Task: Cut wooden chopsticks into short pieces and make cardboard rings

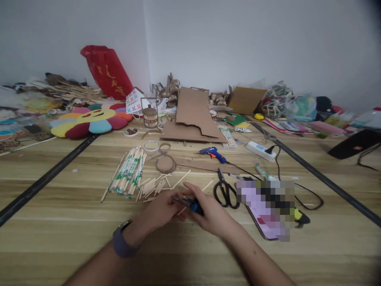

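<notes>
My right hand [212,210] is wrapped round blue-handled cutting pliers [195,205], whose metal jaws point left toward my other hand. My left hand [160,210], with a watch on the wrist, has its fingers closed at the jaws. A thin wooden stick [182,211] shows between the two hands, and the left fingertips are partly hidden. Just beyond them lies a loose heap of short cut sticks [151,188]. Paper-wrapped chopsticks [128,172] lie left of the heap. Behind it rests a round cardboard disc edged with a brown rim [165,163].
Black scissors [226,192] and a phone [263,214] lie to the right. Farther back are a blue glue gun [212,153], a power strip [260,151], cardboard sheets [193,109], a small stick-built basket [150,115] and a flower cushion [95,119]. Cords cross the right side.
</notes>
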Tool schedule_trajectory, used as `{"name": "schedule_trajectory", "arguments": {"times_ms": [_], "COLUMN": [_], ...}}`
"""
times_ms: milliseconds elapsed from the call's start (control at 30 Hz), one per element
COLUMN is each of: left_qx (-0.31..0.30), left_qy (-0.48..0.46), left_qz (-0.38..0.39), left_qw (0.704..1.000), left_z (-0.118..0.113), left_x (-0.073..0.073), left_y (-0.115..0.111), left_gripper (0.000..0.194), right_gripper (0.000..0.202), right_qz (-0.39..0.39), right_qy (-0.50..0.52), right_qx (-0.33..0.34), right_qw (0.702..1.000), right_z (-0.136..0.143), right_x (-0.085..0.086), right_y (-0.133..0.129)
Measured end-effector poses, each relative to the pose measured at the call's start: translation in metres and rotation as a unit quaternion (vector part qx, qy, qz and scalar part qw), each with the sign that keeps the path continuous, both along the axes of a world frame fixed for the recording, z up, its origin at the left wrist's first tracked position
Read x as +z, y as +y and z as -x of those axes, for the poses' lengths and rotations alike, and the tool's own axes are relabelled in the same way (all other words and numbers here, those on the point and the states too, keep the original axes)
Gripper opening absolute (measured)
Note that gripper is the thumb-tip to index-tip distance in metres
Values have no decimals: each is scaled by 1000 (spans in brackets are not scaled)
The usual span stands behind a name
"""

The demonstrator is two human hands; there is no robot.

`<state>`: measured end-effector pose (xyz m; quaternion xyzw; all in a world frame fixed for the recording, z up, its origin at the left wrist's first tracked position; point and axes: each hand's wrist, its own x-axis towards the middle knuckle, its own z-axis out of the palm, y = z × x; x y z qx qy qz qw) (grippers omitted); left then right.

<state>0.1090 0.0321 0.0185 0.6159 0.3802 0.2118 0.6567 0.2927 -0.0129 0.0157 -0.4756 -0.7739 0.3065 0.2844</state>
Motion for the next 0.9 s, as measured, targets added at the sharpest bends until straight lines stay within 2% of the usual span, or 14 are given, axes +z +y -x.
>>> {"name": "schedule_trajectory", "arguments": {"times_ms": [167, 267, 367, 433, 500, 567, 633, 767, 900], "left_qx": [-20, -41, -60, -70, -46, 13, 72, 116, 148], "left_qy": [-20, -7, -3, -18, -49, -92, -126, -158, -167], "left_qz": [55, 62, 73, 88, 109, 135, 153, 168, 155], "left_qw": [998, 997, 996, 993, 992, 986, 977, 966, 962], "left_z": [-1, -1, 1, 1, 1, 0, -2, -9, -16], "left_x": [-6, -9, -9, -7, -5, -3, -1, -2, -6], "left_y": [-2, -3, -3, -2, -1, 0, 0, -4, -9], "left_gripper": [22, 24, 30, 35, 39, 38, 32, 17, 10], "right_gripper": [79, 77, 75, 68, 58, 51, 56, 76, 77], "right_qz": [-6, -7, -1, -29, -92, -155, -181, -170, -167], "right_qy": [28, 32, 35, 39, 46, 54, 55, 12, -25], "right_qx": [2, 12, 31, 19, -29, -91, -136, -144, -147], "right_qw": [1000, 999, 999, 999, 994, 982, 972, 975, 975], "right_z": [-1, -1, -1, -1, 0, 2, 5, 16, 23], "right_x": [-3, -3, -3, -3, -2, -3, -6, -15, -18], "right_y": [0, 0, 1, 1, 2, 3, 2, 0, -2]}}
